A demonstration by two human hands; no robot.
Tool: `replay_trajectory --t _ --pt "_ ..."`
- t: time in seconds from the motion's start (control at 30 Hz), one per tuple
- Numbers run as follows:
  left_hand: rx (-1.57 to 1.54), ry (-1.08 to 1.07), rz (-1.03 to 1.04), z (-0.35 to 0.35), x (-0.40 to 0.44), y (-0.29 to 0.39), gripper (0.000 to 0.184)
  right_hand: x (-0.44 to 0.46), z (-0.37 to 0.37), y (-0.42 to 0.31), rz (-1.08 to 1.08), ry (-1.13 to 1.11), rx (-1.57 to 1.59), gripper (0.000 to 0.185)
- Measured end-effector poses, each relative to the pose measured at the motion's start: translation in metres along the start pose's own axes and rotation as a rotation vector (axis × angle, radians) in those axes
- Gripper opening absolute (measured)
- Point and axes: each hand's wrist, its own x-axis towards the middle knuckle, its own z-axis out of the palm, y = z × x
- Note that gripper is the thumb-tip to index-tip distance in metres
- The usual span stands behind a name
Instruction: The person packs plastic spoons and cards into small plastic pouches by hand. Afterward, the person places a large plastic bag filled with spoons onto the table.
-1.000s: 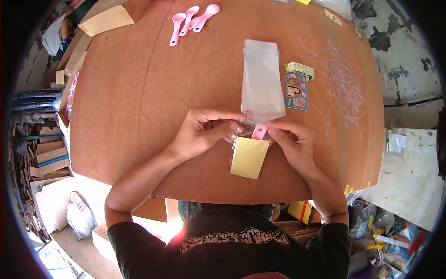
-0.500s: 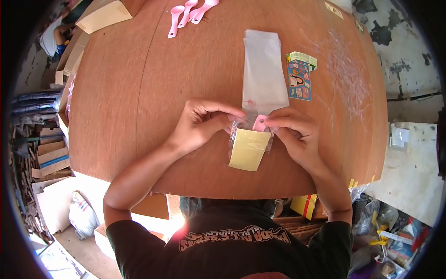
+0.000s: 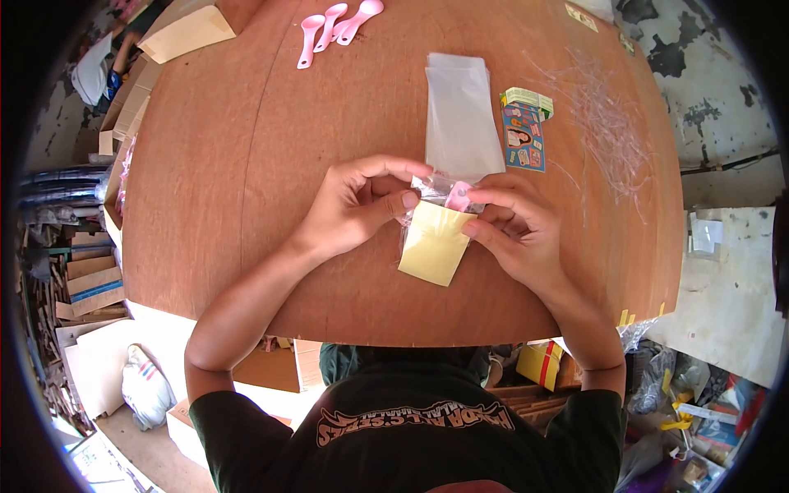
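Between my two hands is a clear plastic bag [image 3: 429,191] with a pale yellow card [image 3: 438,244] in it. The hole end of a pink spoon [image 3: 458,197] shows above the card's upper edge; the rest of it is hidden. My left hand [image 3: 355,205] grips the bag's upper left corner between thumb and fingers. On the other side, my right hand [image 3: 519,220] has its index finger by the spoon's end and its thumb on the card's right edge. Just beyond lies a stack of clear plastic bags [image 3: 463,119].
Several pink spoons [image 3: 308,41] lie at the table's far side. Printed cards [image 3: 523,135] sit right of the bag stack, with a heap of thin plastic strips [image 3: 604,123] farther right. A cardboard box [image 3: 185,33] stands at the far left.
Both hands and the packet have shifted slightly away from me. My right thumb has come onto the card's edge, and the bag's mouth sits closer around the spoon's end.
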Motion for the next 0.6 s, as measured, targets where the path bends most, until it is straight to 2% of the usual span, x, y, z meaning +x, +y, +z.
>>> replay_trajectory --t 0.1,0.2,0.27,0.33,0.4,0.47,0.6 --pt "-0.112 0.104 0.01 0.008 0.0 0.01 0.037 -0.001 0.001 0.001 -0.051 0.032 0.011 0.029" --pt "0.007 -0.02 -0.039 0.002 0.001 0.006 0.045 -0.004 -0.001 0.003 -0.107 0.019 0.009 0.033" --pt "0.111 -0.114 -0.06 -0.003 -0.001 0.005 0.049 -0.01 0.0 0.001 0.023 0.003 0.098 0.043" --pt "0.189 -0.148 -0.042 -0.004 -0.008 0.029 0.048 -0.012 0.002 -0.001 -0.011 0.012 0.126 0.047" --pt "0.305 -0.147 -0.134 -0.001 -0.029 0.063 0.044 -0.01 0.001 -0.003 -0.054 0.016 0.156 0.05" --pt "0.507 -0.216 0.112 -0.012 -0.067 0.075 0.04 -0.01 -0.003 -0.003 -0.04 0.039 0.11 0.052" --pt "0.634 -0.432 -0.21 -0.044 -0.164 0.09 0.044 -0.009 -0.008 -0.004 -0.003 0.116 0.101 0.046"
